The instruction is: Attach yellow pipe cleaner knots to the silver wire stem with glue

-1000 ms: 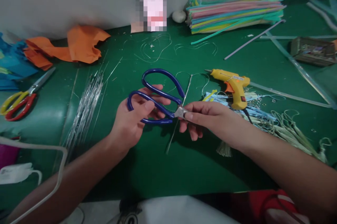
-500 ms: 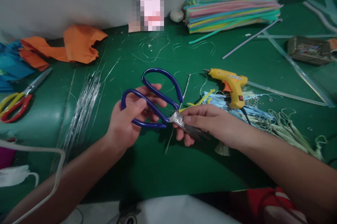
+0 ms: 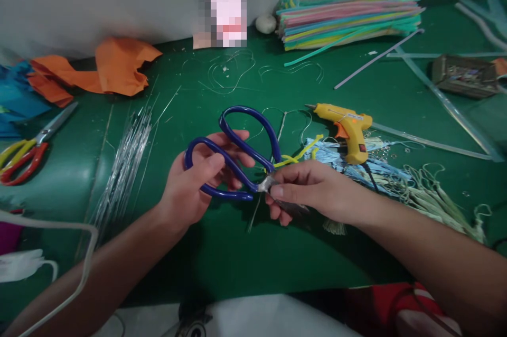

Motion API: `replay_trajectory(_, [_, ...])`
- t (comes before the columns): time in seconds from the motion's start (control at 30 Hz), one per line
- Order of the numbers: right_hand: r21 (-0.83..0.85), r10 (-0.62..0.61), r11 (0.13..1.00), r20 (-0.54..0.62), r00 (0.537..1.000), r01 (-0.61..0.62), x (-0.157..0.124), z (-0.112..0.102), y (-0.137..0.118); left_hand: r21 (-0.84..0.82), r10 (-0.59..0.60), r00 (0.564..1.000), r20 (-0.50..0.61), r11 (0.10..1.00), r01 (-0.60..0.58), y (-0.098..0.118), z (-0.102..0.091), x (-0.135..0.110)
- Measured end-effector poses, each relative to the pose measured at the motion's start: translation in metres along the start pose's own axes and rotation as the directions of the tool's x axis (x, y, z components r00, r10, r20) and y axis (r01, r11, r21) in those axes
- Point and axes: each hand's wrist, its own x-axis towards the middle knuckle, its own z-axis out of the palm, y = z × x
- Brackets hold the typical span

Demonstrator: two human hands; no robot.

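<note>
A pair of scissors (image 3: pixel 247 157) with large blue loop handles is held between both hands over the green table. My left hand (image 3: pixel 198 173) grips the nearer loop, its thumb on top and its fingers reaching beneath. Around the dark metal blades near the pivot, my right hand (image 3: pixel 304 186) is closed, hiding most of them. Behind the scissors lies a yellow pipe cleaner (image 3: pixel 301 156) beside a thin wire stem (image 3: pixel 282 128). A yellow glue gun (image 3: pixel 348 128) rests beyond my right hand, next to light blue tassels (image 3: pixel 336 155).
Left of my left hand lies a bundle of silver wires (image 3: pixel 129 162), with red-and-yellow-handled scissors (image 3: pixel 29 155) farther left. Orange paper (image 3: pixel 119 65) sits at the back left, pipe cleaners (image 3: pixel 348 20) at the back right. A white cable (image 3: pixel 89 252) crosses above my left forearm.
The blue-handled scissors have shifted slightly right and toward me. My right hand has slid farther over the pivot, and its thumb now covers more of the blades.
</note>
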Motion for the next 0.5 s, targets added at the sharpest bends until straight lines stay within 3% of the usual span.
replay_trajectory(0.37, [-0.067, -0.068, 0.996, -0.031, 0.997, 0.065, -0.0056, 0.0004, 0.0013, -0.077, -0.046, 0.998, 0.051, 0.996, 0.05, 0.0003, 0.0009, 0.0008])
replay_trajectory(0.5, [-0.312, -0.111, 0.946, -0.069, 0.991, 0.085, -0.0085, -0.0001, -0.0058, -0.087, -0.048, 0.999, -0.02, 0.995, 0.046, -0.0019, -0.0016, 0.0039])
